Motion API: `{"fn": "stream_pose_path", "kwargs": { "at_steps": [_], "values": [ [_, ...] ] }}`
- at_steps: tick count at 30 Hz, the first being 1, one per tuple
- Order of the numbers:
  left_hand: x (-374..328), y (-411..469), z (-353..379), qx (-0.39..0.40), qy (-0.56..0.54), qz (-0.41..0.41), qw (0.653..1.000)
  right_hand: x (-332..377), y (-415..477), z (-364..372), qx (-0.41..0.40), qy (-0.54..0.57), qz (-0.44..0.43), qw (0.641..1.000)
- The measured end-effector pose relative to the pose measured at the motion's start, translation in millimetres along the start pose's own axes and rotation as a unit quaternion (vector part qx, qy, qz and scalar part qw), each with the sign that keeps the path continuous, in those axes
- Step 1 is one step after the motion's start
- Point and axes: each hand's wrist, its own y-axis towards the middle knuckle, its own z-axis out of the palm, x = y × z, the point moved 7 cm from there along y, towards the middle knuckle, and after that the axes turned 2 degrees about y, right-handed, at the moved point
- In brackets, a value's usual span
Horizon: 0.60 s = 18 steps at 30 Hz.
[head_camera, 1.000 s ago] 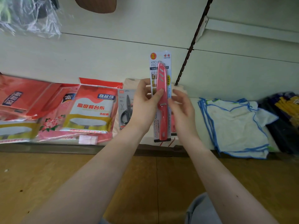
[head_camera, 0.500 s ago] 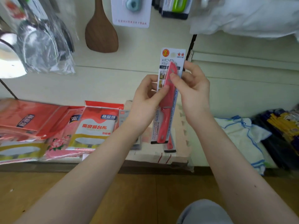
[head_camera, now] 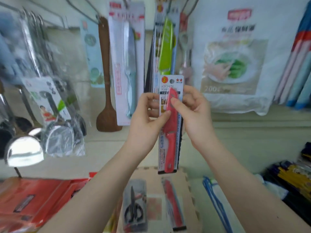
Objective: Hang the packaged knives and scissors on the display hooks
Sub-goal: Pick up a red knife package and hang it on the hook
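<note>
A packaged red knife [head_camera: 170, 132] on a white card stands upright in front of the display wall. My left hand [head_camera: 148, 115] pinches the card's left edge and my right hand [head_camera: 193, 111] grips its right side, thumb on the blade cover. Just above it hangs a packaged green knife [head_camera: 165, 47] on a hook. Left of that hangs a packaged light-blue knife [head_camera: 129, 68]. Below, on a foam mat [head_camera: 190, 190], lie packaged scissors [head_camera: 133, 207] and another packaged red knife [head_camera: 175, 204].
A wooden spatula [head_camera: 106, 81] and wrapped metal ladles [head_camera: 55, 125] hang at the left. A large food-wrap bag [head_camera: 235, 56] hangs at the right. Red packets [head_camera: 33, 199] lie lower left; blue-edged cloths [head_camera: 215, 199] and dark bundles [head_camera: 294, 179] lie lower right.
Both hands have lifted the red knife package from near the shelf up to the hanging knives. The view has tilted upward, and the hooks and hung goods have come into sight.
</note>
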Motion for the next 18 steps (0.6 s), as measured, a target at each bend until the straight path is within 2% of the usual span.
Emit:
{"fn": "stream_pose_path", "kwargs": {
  "at_steps": [18],
  "values": [
    [-87.5, 73.0, -8.2, -0.017, 0.021, 0.066, 0.997, 81.9, 71.6, 22.4, 0.002, -0.033, -0.082, 0.996]
  ]
}}
